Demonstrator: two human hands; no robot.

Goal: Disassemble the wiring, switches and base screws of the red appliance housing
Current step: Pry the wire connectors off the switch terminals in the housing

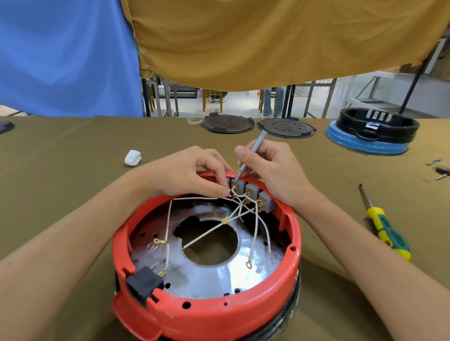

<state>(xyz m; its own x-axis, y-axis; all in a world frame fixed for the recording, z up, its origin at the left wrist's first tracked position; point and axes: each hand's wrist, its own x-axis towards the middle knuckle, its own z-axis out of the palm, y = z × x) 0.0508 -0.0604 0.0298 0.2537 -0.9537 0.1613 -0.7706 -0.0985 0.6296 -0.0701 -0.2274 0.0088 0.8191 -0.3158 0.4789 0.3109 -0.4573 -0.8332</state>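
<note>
A: Where is the housing (204, 319) now?

B: On the bench (59, 186), just in front of the person, open side up. The three grey switches (251, 194) stand in a row on its far wall, under both hands.

A: And what do the hands do?

B: The right hand (268, 170) grips a thin metal tool (248, 158) like a pen. Its long axis goes from the far right, high, down toward the near left, and the tip is at the top of the leftmost switch. The left hand (189, 172) comes from the left side; its fingers (224, 192) pinch the white wire at the brass terminal (234, 188) of the same switch, just below the tip.

A: So which hand is nearer to this terminal?

B: The left one touches it. I think the tool must loosen the terminal and the left hand then pulls it toward the person.

A: How many things do you count?

B: Three switches, one black socket (144, 284) on the near wall, several white wires (257, 233) with ring ends, and one yellow-green screwdriver (383, 227) lying on the right, well apart.
</note>
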